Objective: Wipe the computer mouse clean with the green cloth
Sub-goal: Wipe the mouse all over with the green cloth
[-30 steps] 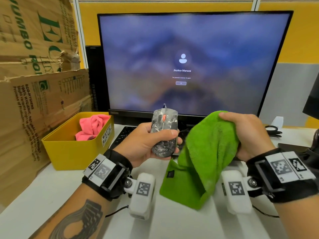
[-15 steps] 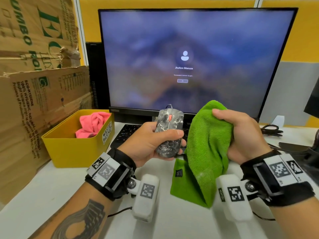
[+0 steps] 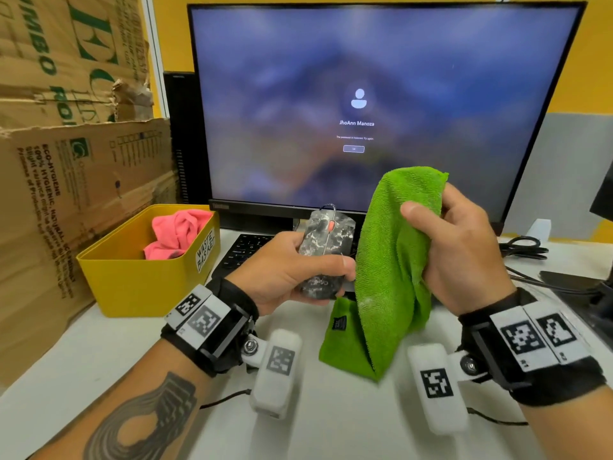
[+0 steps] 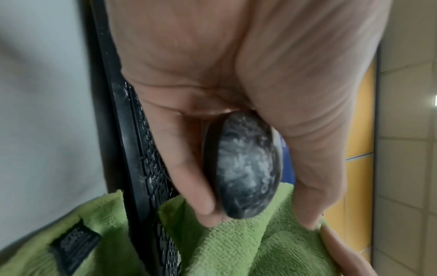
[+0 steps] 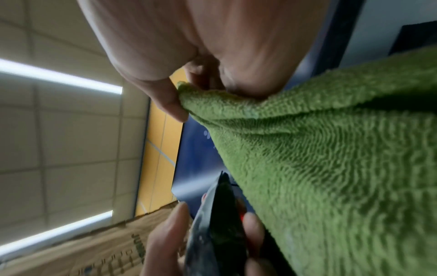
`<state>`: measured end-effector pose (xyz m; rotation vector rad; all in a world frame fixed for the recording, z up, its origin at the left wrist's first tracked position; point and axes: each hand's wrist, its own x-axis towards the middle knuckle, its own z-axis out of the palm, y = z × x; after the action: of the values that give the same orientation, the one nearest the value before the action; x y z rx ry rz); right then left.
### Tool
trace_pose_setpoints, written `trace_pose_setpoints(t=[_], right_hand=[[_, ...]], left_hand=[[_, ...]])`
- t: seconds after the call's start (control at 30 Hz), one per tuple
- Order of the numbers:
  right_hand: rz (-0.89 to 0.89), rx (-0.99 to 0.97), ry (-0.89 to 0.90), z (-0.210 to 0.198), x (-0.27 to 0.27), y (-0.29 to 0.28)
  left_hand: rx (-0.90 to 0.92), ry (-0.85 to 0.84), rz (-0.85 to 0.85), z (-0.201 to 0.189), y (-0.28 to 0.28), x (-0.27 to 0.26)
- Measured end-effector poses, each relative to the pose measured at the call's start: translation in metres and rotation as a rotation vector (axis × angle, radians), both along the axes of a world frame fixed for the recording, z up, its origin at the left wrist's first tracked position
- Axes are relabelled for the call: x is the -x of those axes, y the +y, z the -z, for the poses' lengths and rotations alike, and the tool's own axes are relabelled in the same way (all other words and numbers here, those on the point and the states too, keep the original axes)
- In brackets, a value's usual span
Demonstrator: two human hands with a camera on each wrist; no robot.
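Observation:
My left hand [image 3: 292, 273] grips a grey-and-black marbled computer mouse [image 3: 323, 250] with an orange scroll wheel, lifted above the desk in front of the monitor. The left wrist view shows the mouse [image 4: 246, 168] pinched between thumb and fingers. My right hand [image 3: 464, 247] holds the green cloth [image 3: 391, 270] bunched near its top, just right of the mouse. The cloth hangs down and its lower corner with a black label rests on the desk. Its left fold touches the mouse's right side. In the right wrist view the cloth [image 5: 331, 158] fills the right half, beside the mouse [image 5: 212, 233].
A monitor [image 3: 365, 104] with a login screen stands behind, a black keyboard [image 3: 245, 250] below it. A yellow waste basket [image 3: 132, 280] with a pink cloth [image 3: 175, 230] sits at the left by cardboard boxes [image 3: 66, 161]. Black cables [image 3: 524, 247] lie at the right.
Both hands have come closer together and risen slightly. The green cloth now touches the right side of the mouse, where a gap stood before.

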<state>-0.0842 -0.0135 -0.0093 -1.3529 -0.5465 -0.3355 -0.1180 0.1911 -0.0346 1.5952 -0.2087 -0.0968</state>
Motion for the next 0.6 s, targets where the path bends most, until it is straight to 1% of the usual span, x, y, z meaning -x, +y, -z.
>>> trace_pose_setpoints(t=[0.07, 0.13, 0.2, 0.27, 0.37, 0.43, 0.53, 0.6], right_hand=[[0.069, 0.111, -0.120, 0.003, 0.000, 0.002], [0.108, 0.180, -0.188, 0.007, -0.001, 0.004], [0.145, 0.218, -0.220, 0.008, -0.001, 0.005], [0.174, 0.227, -0.213, 0.008, 0.000, 0.005], [0.184, 0.138, -0.132, 0.009, -0.004, 0.000], [0.157, 0.051, -0.036, 0.007, -0.007, -0.005], [0.040, -0.128, 0.199, 0.003, -0.010, -0.013], [-0.051, -0.166, 0.308, 0.000, -0.009, -0.018]], left_hand=[[-0.010, -0.013, -0.016, 0.000, 0.002, -0.001], [-0.005, -0.027, -0.024, -0.001, 0.003, 0.000], [0.005, -0.037, -0.018, -0.001, 0.004, 0.000], [0.010, -0.043, -0.011, -0.001, 0.004, 0.000], [0.019, -0.045, -0.001, -0.001, 0.004, 0.000], [0.022, -0.053, -0.002, -0.001, 0.004, 0.001], [0.020, -0.059, -0.010, -0.001, 0.004, 0.000], [0.012, -0.061, -0.013, -0.001, 0.004, 0.000]])
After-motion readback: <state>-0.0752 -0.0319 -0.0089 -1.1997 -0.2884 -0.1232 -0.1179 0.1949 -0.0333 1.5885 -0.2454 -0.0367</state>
